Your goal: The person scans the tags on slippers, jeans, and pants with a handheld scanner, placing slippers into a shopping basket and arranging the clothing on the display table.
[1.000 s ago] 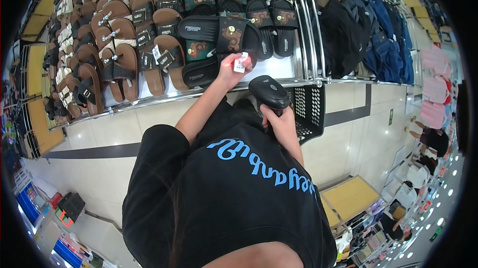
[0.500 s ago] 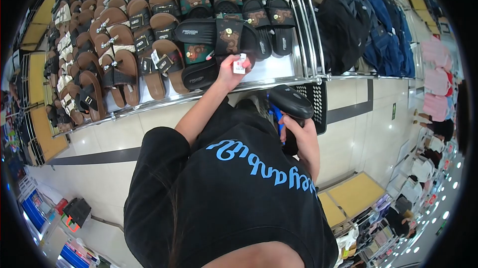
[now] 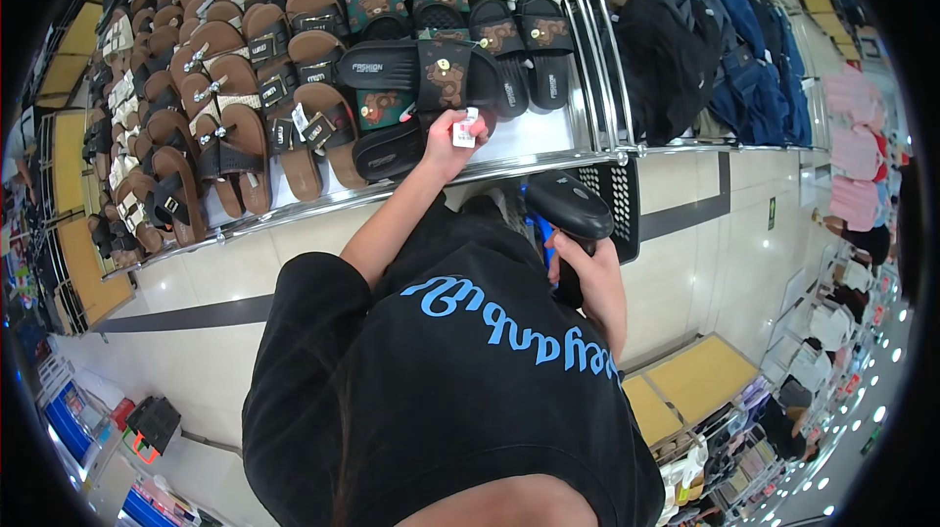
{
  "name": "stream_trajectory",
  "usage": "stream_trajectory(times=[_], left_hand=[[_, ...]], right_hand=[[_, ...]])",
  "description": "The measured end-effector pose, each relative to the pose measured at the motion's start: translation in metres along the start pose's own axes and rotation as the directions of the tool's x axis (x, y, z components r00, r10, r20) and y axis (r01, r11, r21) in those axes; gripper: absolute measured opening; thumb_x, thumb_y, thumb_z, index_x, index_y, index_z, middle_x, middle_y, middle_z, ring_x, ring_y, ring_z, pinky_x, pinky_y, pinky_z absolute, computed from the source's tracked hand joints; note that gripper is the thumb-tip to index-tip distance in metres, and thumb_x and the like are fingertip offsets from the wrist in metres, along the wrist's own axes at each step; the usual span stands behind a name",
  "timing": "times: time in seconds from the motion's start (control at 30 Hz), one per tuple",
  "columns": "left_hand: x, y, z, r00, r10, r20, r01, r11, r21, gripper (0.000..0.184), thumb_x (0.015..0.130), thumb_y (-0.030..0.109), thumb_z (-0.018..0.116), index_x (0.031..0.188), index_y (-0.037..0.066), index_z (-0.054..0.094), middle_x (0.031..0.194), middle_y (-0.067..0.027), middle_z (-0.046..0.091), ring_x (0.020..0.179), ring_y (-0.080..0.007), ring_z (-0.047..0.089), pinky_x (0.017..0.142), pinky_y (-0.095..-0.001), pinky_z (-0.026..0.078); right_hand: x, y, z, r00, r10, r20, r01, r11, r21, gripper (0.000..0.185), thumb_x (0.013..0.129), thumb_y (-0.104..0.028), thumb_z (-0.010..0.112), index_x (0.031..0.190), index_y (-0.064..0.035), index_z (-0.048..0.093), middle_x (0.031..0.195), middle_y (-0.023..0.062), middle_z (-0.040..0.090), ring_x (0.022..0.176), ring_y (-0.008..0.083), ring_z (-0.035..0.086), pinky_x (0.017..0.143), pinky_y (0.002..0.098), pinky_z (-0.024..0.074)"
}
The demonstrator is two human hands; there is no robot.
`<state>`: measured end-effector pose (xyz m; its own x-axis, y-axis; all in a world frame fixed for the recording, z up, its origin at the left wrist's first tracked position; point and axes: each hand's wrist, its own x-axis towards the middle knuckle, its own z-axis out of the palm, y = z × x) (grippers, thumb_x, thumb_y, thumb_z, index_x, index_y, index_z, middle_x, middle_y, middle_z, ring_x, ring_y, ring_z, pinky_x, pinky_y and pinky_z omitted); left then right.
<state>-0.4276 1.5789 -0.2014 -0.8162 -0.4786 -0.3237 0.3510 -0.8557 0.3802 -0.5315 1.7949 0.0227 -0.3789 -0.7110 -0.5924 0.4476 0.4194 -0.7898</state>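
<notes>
My left hand (image 3: 450,143) is closed on a small white tag (image 3: 466,127) at the front edge of the shelf. Just above it lies a black slipper with a brown bear strap (image 3: 446,74), and another black slipper (image 3: 389,152) rests to its left. My right hand (image 3: 593,277) grips the handle of a black scanner with blue parts (image 3: 568,205), held below the shelf edge. The scanner's rounded head is uppermost, and my fingers hide part of its handle.
Rows of brown sandals (image 3: 235,145) fill the shelf's left side. A metal rail (image 3: 284,216) runs along its front. Dark clothes (image 3: 676,67) lie at the right. A black basket (image 3: 621,209) stands behind the scanner. A person (image 3: 862,248) is at the far right.
The scanner, in my right hand, has swung right and tilted away from the slippers, showing its blue parts. My left hand keeps hold of the tag and has shifted slightly left.
</notes>
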Motion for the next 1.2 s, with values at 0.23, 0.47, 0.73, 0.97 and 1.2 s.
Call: stream_trajectory(times=[0.23, 0.47, 0.73, 0.97, 1.2], left_hand=[[-0.004, 0.002, 0.01, 0.989, -0.012, -0.148, 0.026, 0.995, 0.095, 0.032, 0.084, 0.022, 0.043, 0.101, -0.002, 0.058, 0.093, -0.0086, 0.062, 0.089, -0.02, 0.058, 0.081, -0.0319, 0.045], [-0.005, -0.002, 0.007, 0.982, 0.018, -0.186, 0.012, 0.987, 0.157, 0.033, 0.085, 0.02, 0.049, 0.111, 0.0, 0.057, 0.106, -0.0071, 0.063, 0.093, -0.0175, 0.06, 0.085, -0.0314, 0.047], [-0.003, -0.005, 0.005, 0.986, 0.057, -0.154, -0.02, 0.973, 0.231, 0.031, 0.086, 0.019, 0.048, 0.108, -0.001, 0.057, 0.105, -0.008, 0.062, 0.094, -0.0169, 0.06, 0.087, -0.0314, 0.046], [-0.004, -0.004, 0.013, 0.973, 0.07, -0.22, 0.001, 0.951, 0.309, 0.031, 0.088, 0.019, 0.045, 0.106, -0.003, 0.057, 0.105, -0.0097, 0.063, 0.095, -0.0172, 0.06, 0.086, -0.0315, 0.046], [-0.032, 0.006, 0.039, 0.97, -0.107, -0.217, 0.226, 0.714, 0.662, 0.035, 0.092, 0.034, 0.048, 0.1, 0.001, 0.056, 0.104, -0.0083, 0.063, 0.085, -0.0133, 0.06, 0.071, -0.0278, 0.048]], right_hand=[[0.03, 0.019, 0.006, 1.0, -0.01, -0.017, 0.011, 0.999, 0.042, 0.025, 0.084, -0.014, 0.063, 0.102, 0.002, 0.055, 0.084, 0.0088, 0.059, 0.057, 0.0126, 0.055, 0.051, 0.0252, 0.0441], [0.032, 0.017, 0.02, 1.0, 0.022, -0.001, -0.022, 0.996, -0.088, 0.021, 0.083, -0.012, 0.064, 0.095, 0.0032, 0.057, 0.073, 0.0063, 0.058, 0.053, 0.0101, 0.053, 0.049, 0.0239, 0.0428], [0.012, 0.012, 0.019, 0.993, -0.078, -0.085, 0.055, 0.967, -0.247, 0.03, 0.081, -0.017, 0.068, 0.098, 0.0034, 0.056, 0.075, 0.005, 0.061, 0.054, 0.0088, 0.054, 0.05, 0.0227, 0.0443], [0.0, -0.003, 0.013, 0.988, -0.118, -0.098, 0.079, 0.939, -0.336, 0.03, 0.08, -0.017, 0.069, 0.097, 0.0037, 0.057, 0.074, 0.0061, 0.062, 0.055, 0.0103, 0.055, 0.052, 0.0248, 0.0445], [0.012, 0.004, 0.008, 0.977, -0.167, -0.135, 0.106, 0.921, -0.374, 0.031, 0.079, -0.018, 0.069, 0.097, 0.004, 0.058, 0.071, 0.0068, 0.063, 0.054, 0.0114, 0.058, 0.052, 0.0249, 0.0459]])
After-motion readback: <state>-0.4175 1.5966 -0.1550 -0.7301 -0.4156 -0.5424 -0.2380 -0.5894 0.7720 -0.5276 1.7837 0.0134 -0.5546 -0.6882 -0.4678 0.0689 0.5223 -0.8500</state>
